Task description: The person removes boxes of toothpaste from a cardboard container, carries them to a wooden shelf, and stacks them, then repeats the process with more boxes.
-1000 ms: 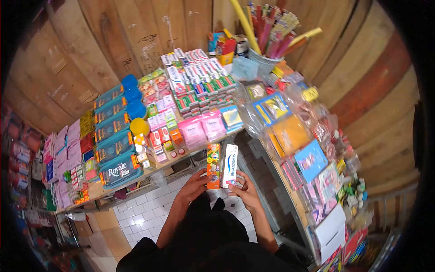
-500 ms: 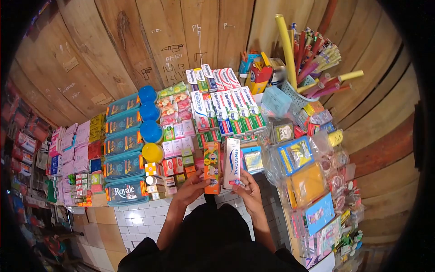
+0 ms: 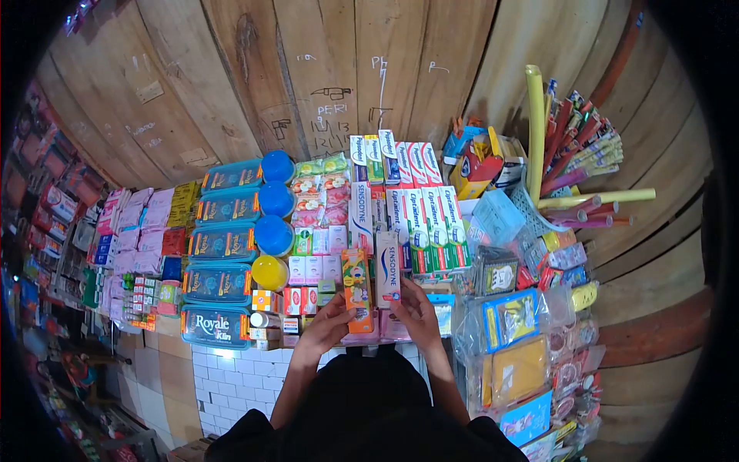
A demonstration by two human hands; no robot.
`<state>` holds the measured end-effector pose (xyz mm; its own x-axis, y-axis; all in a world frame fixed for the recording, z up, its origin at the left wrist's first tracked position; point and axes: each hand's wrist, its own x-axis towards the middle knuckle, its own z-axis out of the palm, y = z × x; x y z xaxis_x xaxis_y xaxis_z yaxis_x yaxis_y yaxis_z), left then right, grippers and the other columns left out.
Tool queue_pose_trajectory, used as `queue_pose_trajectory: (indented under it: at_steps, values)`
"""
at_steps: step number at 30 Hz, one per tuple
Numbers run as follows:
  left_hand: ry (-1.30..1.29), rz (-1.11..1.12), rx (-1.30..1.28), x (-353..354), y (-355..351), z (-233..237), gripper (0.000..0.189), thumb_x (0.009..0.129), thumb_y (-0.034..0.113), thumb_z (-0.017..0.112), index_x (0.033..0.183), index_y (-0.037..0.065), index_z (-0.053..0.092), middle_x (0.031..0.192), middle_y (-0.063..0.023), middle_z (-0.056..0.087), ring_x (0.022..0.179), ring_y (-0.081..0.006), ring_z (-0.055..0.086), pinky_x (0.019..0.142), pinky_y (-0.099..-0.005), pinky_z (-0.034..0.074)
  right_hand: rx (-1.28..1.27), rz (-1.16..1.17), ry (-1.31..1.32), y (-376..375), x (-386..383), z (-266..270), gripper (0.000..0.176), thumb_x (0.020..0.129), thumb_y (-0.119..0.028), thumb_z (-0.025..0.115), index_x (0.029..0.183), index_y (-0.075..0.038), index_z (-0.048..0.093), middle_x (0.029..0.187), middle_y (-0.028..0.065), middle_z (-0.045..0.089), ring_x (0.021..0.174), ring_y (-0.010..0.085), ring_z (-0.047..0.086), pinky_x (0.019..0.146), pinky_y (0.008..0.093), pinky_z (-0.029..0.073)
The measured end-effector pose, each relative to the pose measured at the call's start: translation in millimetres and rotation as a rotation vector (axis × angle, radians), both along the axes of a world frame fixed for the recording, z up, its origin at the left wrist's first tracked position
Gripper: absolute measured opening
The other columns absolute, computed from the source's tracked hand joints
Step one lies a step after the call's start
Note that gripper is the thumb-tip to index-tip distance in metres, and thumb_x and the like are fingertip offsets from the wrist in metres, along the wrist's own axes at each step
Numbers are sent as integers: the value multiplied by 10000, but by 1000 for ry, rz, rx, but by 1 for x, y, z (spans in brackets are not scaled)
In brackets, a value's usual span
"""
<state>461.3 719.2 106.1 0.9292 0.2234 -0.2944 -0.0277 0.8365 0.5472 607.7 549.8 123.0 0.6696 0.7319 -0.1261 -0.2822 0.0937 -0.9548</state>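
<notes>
My left hand [image 3: 326, 326] is closed around the lower part of an orange toothpaste box [image 3: 357, 289] with cartoon print, held upright. My right hand [image 3: 416, 314] grips the lower end of a white Sensodyne toothpaste box [image 3: 387, 266], just right of the orange one. Both boxes are above the front of the display. Behind them lie another Sensodyne box [image 3: 360, 212] and a row of Ciptadent boxes [image 3: 436, 223]. Pepsodent boxes [image 3: 419, 160] stand at the back. Small soap boxes [image 3: 314, 269] are left of my left hand.
Royale tubs [image 3: 215, 325] and jars with blue lids [image 3: 273, 235] form columns on the left. Packaged goods [image 3: 512, 323] hang or lie at the right. A basket [image 3: 531, 206] with rolled tubes is at the back right, before a plank wall [image 3: 331, 46]. White tiles [image 3: 231, 377] show below.
The view has swung left, so the shelf goods appear farther right. Both hands have moved forward with their boxes, which now overlap the toothpaste and soap rows more.
</notes>
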Motion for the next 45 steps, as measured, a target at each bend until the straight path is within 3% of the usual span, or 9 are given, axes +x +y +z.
queue_pose_trajectory:
  at_steps: [3, 4, 10, 14, 23, 28, 37, 40, 45]
  values:
    - [-24, 18, -39, 3, -3, 2, 482, 968, 2, 558, 1414, 63, 387, 1346, -83, 534, 1279, -185, 496, 1095, -359, 391, -124, 64, -222, -1, 9, 8, 657, 846, -52, 745, 1428, -52, 438, 1290, 116, 571, 1067, 155, 617, 813, 283, 536]
    - [-40, 33, -28, 6, -5, 1, 475, 973, -1, 548, 1415, 63, 387, 1336, -90, 539, 1253, -169, 518, 1029, -304, 449, -170, 76, -322, -2, 12, 10, 675, 819, -49, 768, 1417, -55, 455, 1293, 119, 567, 1062, 154, 623, 808, 280, 539]
    - [-59, 89, -53, 9, -7, -20, 518, 972, -46, 489, 1457, 46, 332, 1381, -153, 511, 1264, -240, 540, 1081, -389, 448, -251, 0, -818, 6, 26, 19, 668, 729, -50, 812, 1346, -93, 559, 1353, 128, 524, 1113, 230, 625, 846, 314, 553]
    - [-15, 117, -34, 14, -6, -14, 425, 980, -31, 507, 1380, 61, 398, 1294, -97, 560, 1095, -98, 590, 743, -164, 517, -200, 15, -972, 16, 34, 23, 564, 742, -63, 793, 1279, -110, 631, 1376, 131, 515, 1161, 291, 604, 915, 357, 540]
    - [-7, 185, -7, 26, -3, 6, 460, 969, -67, 489, 1398, 54, 372, 1304, -108, 549, 1192, -151, 566, 899, -232, 514, -290, -20, -1077, 35, 55, 22, 525, 745, -74, 763, 1255, -123, 653, 1335, 101, 574, 1194, 298, 573, 1008, 397, 476]
    - [-42, 154, 36, 23, 7, 2, 453, 977, -62, 467, 1404, 48, 361, 1312, -137, 555, 1194, -198, 586, 978, -279, 504, -273, -74, -1233, 48, 69, 22, 493, 754, -118, 766, 1235, -110, 659, 1303, 100, 594, 1067, 312, 608, 913, 398, 512]
    - [-36, 165, 35, 26, 7, 11, 438, 981, -39, 483, 1396, 22, 355, 1317, -171, 551, 1175, -223, 605, 962, -275, 521, -291, -96, -1150, 73, 85, 14, 517, 727, -139, 814, 1221, -98, 668, 1305, 93, 599, 1084, 315, 587, 922, 395, 493]
    - [-55, 154, 38, 26, 11, -8, 509, 991, -44, 428, 1471, 23, 273, 1401, -267, 465, 1280, -305, 526, 1056, -406, 470, -295, -98, -1151, 78, 88, 15, 515, 729, -141, 816, 1220, -94, 667, 1304, 92, 599, 1092, 314, 585, 923, 395, 494]
    - [-58, 131, 143, 22, 9, -5, 505, 994, -40, 427, 1470, 13, 265, 1397, -281, 463, 1268, -320, 538, 1033, -391, 493, -254, -116, -1164, 78, 88, 15, 489, 748, -145, 812, 1211, -82, 668, 1296, 107, 601, 1051, 308, 612, 920, 392, 492]
